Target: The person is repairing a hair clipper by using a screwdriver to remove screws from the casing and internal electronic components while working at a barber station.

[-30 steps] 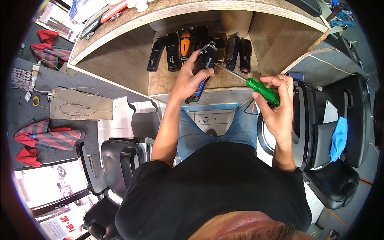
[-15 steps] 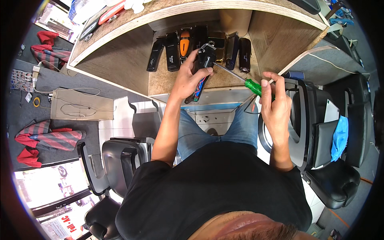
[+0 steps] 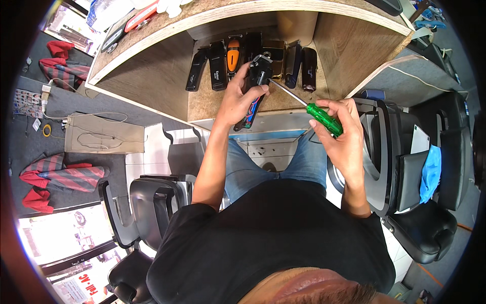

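Note:
My left hand (image 3: 239, 99) is closed around a black hair clipper (image 3: 259, 76), whose metal blade end points away from me. Its lower body shows blue and red parts below my thumb. In my right hand (image 3: 344, 137) is a screwdriver (image 3: 324, 119) with a green handle, gripped between thumb and fingers. The thin metal shaft slants up to the left, and its tip meets the clipper's side near the blade end. Whether the tip sits in a screw is too small to tell.
Several clippers stand behind my hands on the wooden shelf (image 3: 202, 107), among them an orange-and-black one (image 3: 233, 55) and a dark brown one (image 3: 309, 71). The cabinet's top edge (image 3: 243, 19) arches above. Black chairs (image 3: 154, 202) flank me; a blue cloth (image 3: 430, 175) hangs at right.
My right-hand fingers have shifted and curled more closely over the green handle, showing more of it. The screwdriver tip stays at the clipper; my left hand has barely moved.

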`<move>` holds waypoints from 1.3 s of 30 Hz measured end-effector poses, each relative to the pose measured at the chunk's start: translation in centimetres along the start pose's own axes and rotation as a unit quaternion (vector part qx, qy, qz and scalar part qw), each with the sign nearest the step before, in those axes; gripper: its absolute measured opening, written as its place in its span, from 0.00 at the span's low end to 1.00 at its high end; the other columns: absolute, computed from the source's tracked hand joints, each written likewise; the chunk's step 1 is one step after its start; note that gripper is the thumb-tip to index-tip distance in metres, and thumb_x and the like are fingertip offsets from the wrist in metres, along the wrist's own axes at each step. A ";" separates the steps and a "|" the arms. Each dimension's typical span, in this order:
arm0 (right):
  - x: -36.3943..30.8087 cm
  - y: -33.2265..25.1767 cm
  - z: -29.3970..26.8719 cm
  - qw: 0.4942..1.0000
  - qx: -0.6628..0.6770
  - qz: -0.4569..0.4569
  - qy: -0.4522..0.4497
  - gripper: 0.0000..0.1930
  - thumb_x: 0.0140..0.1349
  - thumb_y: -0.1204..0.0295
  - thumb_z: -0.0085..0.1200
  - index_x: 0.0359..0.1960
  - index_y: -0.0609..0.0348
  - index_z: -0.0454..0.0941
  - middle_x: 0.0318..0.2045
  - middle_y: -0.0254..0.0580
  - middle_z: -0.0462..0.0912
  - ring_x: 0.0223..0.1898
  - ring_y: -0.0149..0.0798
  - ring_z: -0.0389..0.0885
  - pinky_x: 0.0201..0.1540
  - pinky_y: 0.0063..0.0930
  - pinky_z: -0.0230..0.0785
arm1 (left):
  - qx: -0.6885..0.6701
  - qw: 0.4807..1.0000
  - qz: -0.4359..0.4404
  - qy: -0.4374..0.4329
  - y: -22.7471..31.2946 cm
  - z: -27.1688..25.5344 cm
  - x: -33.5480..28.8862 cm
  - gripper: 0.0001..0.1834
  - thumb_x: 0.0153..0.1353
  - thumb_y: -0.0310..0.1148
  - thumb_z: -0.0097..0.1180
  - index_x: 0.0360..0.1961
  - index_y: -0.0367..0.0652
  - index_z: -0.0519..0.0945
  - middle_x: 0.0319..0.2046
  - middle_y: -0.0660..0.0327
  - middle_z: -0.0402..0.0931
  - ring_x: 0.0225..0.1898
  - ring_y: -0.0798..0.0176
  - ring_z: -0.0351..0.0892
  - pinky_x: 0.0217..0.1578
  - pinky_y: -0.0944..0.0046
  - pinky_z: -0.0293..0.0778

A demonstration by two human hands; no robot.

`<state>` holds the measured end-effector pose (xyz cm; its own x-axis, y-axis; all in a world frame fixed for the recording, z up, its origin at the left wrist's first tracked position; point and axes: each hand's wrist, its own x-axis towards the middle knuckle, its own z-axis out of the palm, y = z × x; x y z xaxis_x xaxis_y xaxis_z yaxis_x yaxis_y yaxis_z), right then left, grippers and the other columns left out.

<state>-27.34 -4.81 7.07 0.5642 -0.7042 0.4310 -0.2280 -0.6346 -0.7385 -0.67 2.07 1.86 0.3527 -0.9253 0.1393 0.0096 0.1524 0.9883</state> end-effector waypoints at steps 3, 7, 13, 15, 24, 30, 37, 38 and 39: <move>-0.1 0.1 0.5 0.999 0.024 0.043 0.018 0.15 0.65 0.75 0.69 0.53 0.59 0.83 0.37 0.43 0.81 0.36 0.38 0.81 0.42 0.32 0.76 | 0.004 1.000 -0.006 0.005 0.1 0.1 0.0 0.28 0.65 0.25 0.64 0.66 0.34 0.72 0.39 0.60 0.82 0.41 0.68 0.82 0.45 0.65 0.77; 0.2 -0.2 0.2 0.986 0.066 0.151 0.007 0.14 0.72 0.67 0.64 0.54 0.61 0.82 0.31 0.46 0.85 0.29 0.39 0.82 0.37 0.33 0.76 | 0.010 1.000 -0.009 0.010 0.1 0.0 0.0 0.29 0.64 0.25 0.64 0.66 0.33 0.71 0.39 0.60 0.83 0.41 0.67 0.82 0.46 0.65 0.77; 0.2 0.0 -0.4 0.989 0.014 0.141 -0.050 0.18 0.74 0.66 0.62 0.60 0.61 0.78 0.26 0.50 0.83 0.25 0.47 0.81 0.34 0.37 0.75 | 0.004 1.000 -0.005 0.006 -0.2 0.0 0.0 0.30 0.64 0.25 0.64 0.67 0.32 0.71 0.39 0.59 0.83 0.41 0.67 0.82 0.47 0.65 0.77; 0.2 -0.4 -0.7 0.989 -0.012 0.134 -0.061 0.21 0.70 0.71 0.65 0.61 0.60 0.77 0.31 0.50 0.81 0.31 0.50 0.82 0.38 0.40 0.75 | 0.002 1.000 -0.004 0.005 -0.3 0.0 0.1 0.30 0.64 0.25 0.64 0.67 0.32 0.71 0.39 0.60 0.83 0.41 0.67 0.82 0.47 0.64 0.77; -0.3 1.4 0.3 0.996 -0.046 0.022 -0.067 0.20 0.62 0.78 0.68 0.56 0.62 0.81 0.39 0.50 0.77 0.42 0.52 0.81 0.47 0.43 0.74 | 0.006 1.000 0.004 -0.001 -0.2 0.0 0.1 0.29 0.65 0.25 0.64 0.66 0.32 0.71 0.39 0.60 0.83 0.41 0.68 0.82 0.47 0.65 0.77; -0.3 2.0 0.5 0.997 -0.054 -0.007 -0.052 0.14 0.66 0.74 0.65 0.51 0.65 0.81 0.37 0.54 0.82 0.39 0.55 0.84 0.45 0.43 0.75 | -0.001 1.000 0.006 -0.002 -0.1 0.2 0.1 0.29 0.66 0.25 0.63 0.66 0.32 0.70 0.37 0.60 0.82 0.40 0.68 0.82 0.46 0.65 0.77; 1.1 1.4 2.3 0.994 0.031 0.090 -0.062 0.14 0.69 0.72 0.60 0.52 0.63 0.74 0.31 0.55 0.85 0.31 0.61 0.85 0.38 0.48 0.76 | 0.001 1.000 0.006 -0.007 0.0 0.2 0.2 0.28 0.66 0.25 0.62 0.66 0.31 0.70 0.37 0.60 0.82 0.39 0.68 0.82 0.45 0.66 0.77; 1.6 1.7 3.0 0.993 0.043 0.088 -0.063 0.14 0.69 0.71 0.60 0.52 0.63 0.73 0.31 0.55 0.85 0.31 0.61 0.86 0.38 0.49 0.75 | 0.002 1.000 0.007 -0.006 0.0 0.2 0.2 0.28 0.66 0.25 0.62 0.66 0.31 0.70 0.37 0.60 0.82 0.39 0.68 0.82 0.45 0.66 0.77; 2.1 1.8 3.6 0.993 0.055 0.086 -0.063 0.14 0.69 0.71 0.60 0.51 0.63 0.72 0.32 0.56 0.85 0.32 0.61 0.86 0.38 0.49 0.75 | 0.001 1.000 0.004 -0.002 0.0 0.2 0.1 0.29 0.66 0.25 0.63 0.66 0.31 0.69 0.37 0.60 0.82 0.39 0.68 0.82 0.45 0.66 0.77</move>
<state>-23.72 -6.30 4.83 0.6208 -0.7494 0.2301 -0.2455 -0.4646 -0.8508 -0.86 1.85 1.85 0.3490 -0.9255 0.1470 0.0054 0.1589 0.9873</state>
